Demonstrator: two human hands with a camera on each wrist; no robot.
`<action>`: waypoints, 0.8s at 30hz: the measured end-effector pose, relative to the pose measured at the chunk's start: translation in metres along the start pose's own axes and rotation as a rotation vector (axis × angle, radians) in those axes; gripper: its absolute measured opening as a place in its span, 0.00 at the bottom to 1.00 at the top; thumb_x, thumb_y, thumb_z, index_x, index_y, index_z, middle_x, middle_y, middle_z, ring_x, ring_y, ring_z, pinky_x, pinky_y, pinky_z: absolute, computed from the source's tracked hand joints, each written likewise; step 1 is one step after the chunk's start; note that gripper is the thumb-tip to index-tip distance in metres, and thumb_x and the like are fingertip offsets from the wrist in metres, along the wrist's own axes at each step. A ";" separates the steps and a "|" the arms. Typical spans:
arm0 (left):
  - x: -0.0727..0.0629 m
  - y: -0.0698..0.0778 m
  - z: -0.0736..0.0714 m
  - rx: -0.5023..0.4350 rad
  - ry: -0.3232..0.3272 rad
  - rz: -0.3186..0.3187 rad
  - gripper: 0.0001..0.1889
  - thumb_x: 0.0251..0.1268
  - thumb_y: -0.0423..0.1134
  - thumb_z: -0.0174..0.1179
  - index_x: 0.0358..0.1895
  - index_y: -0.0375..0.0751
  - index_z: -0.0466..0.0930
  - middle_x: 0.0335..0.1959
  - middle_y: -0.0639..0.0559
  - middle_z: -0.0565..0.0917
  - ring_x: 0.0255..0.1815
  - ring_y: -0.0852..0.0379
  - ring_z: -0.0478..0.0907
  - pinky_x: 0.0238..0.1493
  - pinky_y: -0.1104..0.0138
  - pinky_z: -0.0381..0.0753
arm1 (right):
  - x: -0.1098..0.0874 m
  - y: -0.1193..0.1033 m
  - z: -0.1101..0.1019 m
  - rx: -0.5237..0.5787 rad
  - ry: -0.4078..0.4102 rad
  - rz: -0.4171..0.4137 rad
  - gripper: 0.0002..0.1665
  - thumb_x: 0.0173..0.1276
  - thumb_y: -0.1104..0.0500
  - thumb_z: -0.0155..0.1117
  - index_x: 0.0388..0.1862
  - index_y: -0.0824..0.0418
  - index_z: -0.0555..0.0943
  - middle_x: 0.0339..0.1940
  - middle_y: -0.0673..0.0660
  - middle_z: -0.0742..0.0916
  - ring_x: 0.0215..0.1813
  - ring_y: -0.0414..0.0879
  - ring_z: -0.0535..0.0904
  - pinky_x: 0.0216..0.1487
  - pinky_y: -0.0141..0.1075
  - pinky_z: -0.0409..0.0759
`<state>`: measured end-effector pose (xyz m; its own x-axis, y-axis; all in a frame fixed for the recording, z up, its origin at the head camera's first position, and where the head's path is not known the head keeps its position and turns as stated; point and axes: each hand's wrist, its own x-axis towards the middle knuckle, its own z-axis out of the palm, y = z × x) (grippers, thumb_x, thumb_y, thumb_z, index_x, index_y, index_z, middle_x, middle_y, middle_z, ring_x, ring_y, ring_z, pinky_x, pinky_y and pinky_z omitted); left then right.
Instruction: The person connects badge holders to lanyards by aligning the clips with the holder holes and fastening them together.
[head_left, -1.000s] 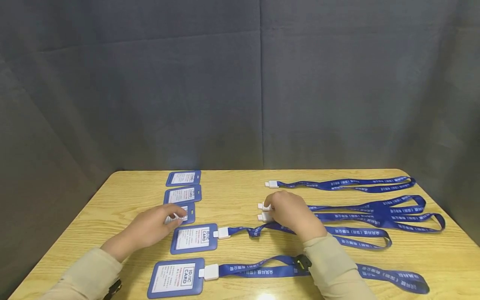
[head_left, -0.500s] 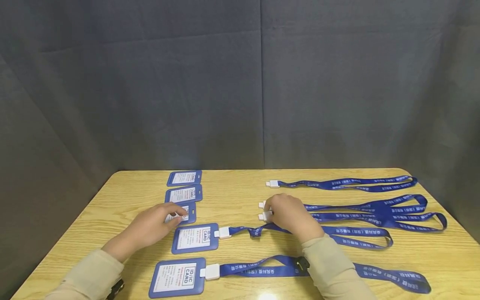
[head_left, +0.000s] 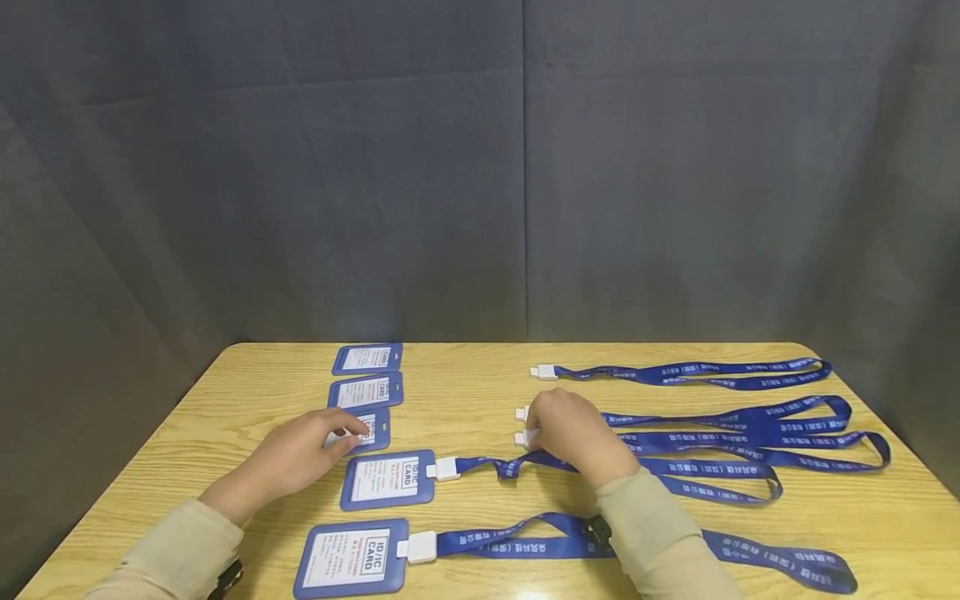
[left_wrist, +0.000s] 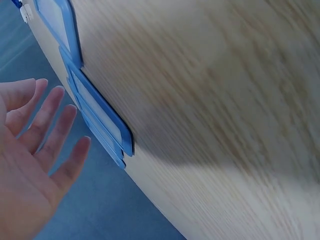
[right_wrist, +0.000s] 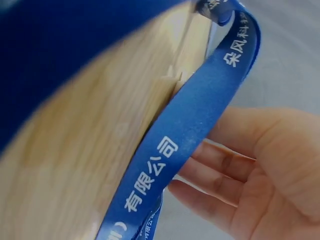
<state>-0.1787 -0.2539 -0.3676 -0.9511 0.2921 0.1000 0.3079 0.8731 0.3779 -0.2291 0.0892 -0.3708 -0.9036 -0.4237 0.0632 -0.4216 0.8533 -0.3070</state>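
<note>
My left hand is over the third blue ID card holder from the back, fingers loosely bent. In the left wrist view, its spread fingers hold nothing; a row of card holders lies beyond them. My right hand is at two neighbouring blue lanyards, fingers curled onto the white clip of the nearer one. The farther clip is partly covered by that hand. In the right wrist view, a printed blue lanyard strap passes before the hand and hides the fingertips.
Two card holders in front, one behind the other, are joined to lanyards. Two more holders lie at the back left. Another lanyard is at the back right. A dark curtain hangs behind the wooden table.
My right hand has shifted slightly toward me, from the farther of the two clips onto the nearer one. The left hand has hardly moved. The holders and lanyards lie as before.
</note>
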 end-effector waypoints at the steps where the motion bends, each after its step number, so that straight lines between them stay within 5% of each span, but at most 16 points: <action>1: 0.000 0.000 0.000 0.000 0.000 0.005 0.09 0.70 0.38 0.60 0.49 0.48 0.85 0.53 0.47 0.84 0.58 0.42 0.79 0.55 0.44 0.76 | 0.000 0.000 0.000 -0.005 0.000 -0.003 0.05 0.53 0.64 0.79 0.28 0.59 0.89 0.32 0.52 0.89 0.34 0.46 0.82 0.43 0.42 0.83; 13: -0.004 -0.001 -0.002 0.034 0.007 0.040 0.09 0.70 0.37 0.61 0.49 0.48 0.86 0.52 0.48 0.84 0.56 0.43 0.80 0.53 0.45 0.77 | 0.014 -0.015 0.007 -0.148 0.002 -0.135 0.07 0.54 0.69 0.76 0.23 0.60 0.86 0.26 0.53 0.87 0.25 0.42 0.73 0.33 0.38 0.82; 24: 0.001 -0.005 0.001 0.107 -0.013 0.031 0.12 0.70 0.39 0.61 0.54 0.44 0.83 0.57 0.43 0.81 0.60 0.39 0.76 0.55 0.41 0.76 | 0.024 -0.027 0.005 -0.221 0.001 -0.172 0.08 0.53 0.65 0.79 0.29 0.62 0.86 0.29 0.55 0.88 0.30 0.49 0.83 0.36 0.41 0.84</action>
<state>-0.1812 -0.2572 -0.3702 -0.9411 0.3238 0.0977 0.3382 0.9001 0.2747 -0.2391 0.0545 -0.3653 -0.8175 -0.5675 0.0977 -0.5748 0.8147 -0.0769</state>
